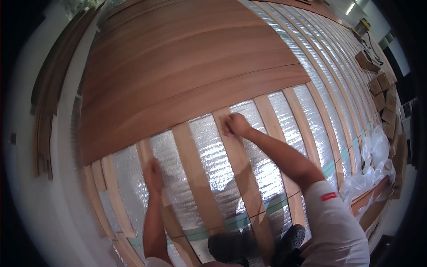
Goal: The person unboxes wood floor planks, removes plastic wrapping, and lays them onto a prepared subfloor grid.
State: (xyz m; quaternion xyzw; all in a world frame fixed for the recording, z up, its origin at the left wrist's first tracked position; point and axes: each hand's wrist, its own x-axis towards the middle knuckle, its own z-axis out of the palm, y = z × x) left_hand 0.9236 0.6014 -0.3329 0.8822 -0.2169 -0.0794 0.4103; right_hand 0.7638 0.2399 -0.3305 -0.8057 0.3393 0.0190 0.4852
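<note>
My left hand (pixel 153 177) is closed and slightly blurred over a pale wooden batten (pixel 143 150). Its fingers curl inward, and whatever they hold, if anything, is hidden. Farther right, my right hand (pixel 237 125) is closed with its fingers drawn together above another batten (pixel 243 167); I cannot make out anything in its grip. Just beyond both hands runs the near edge of the laid reddish-brown floorboards (pixel 191 71). Silver foil underlay (pixel 212 149) shows between the battens.
Green tape (pixel 235 222) crosses the foil near my feet (pixel 293 236). Crumpled clear plastic (pixel 376 153) and several cardboard boxes (pixel 386 100) lie along the right. Long dark boards (pixel 55 84) lean at the left wall. A yellow and black machine (pixel 362 27) stands at far right.
</note>
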